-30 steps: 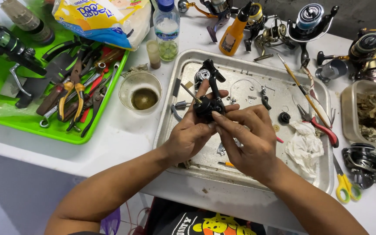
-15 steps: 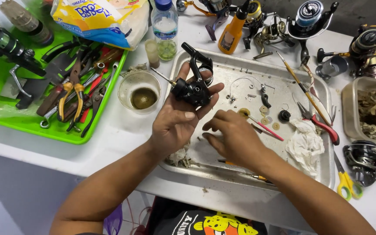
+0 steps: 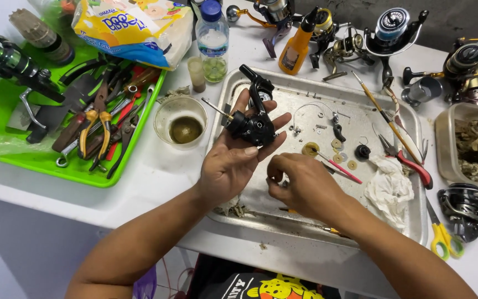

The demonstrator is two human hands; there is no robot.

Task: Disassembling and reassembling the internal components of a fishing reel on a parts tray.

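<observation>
While the left hand [image 3: 233, 163] lies palm up over the near left part of the dented metal tray [image 3: 283, 227], it cradles a black fishing-reel body [image 3: 252, 124] with a thin shaft poking out to the left and a curved black arm standing up behind it. The left fingers [image 3: 276, 123] are only loosely curled around the reel body, thumb resting across its near side, so the piece sits in the open palm more than it is squeezed.

Just to the right, the right hand [image 3: 305, 185] hovers low over the tray floor with its fingers [image 3: 275, 174] pinched together; whether something small sits between them I cannot tell.

Small washers, a brass-coloured ring [image 3: 310, 149] and a pink-handled pick [image 3: 339, 168] lie scattered on the tray beyond the right hand, with a crumpled white rag [image 3: 388, 191] and red-handled pliers [image 3: 410, 163] further right.

Left of the tray stands a clear plastic cup holding dark oily liquid [image 3: 182, 123], and beyond it a bright green plastic tray [image 3: 12, 160] filled with pliers and other hand tools. All of this rests on a white table [image 3: 156, 182], with several more fishing reels along its far edge.
</observation>
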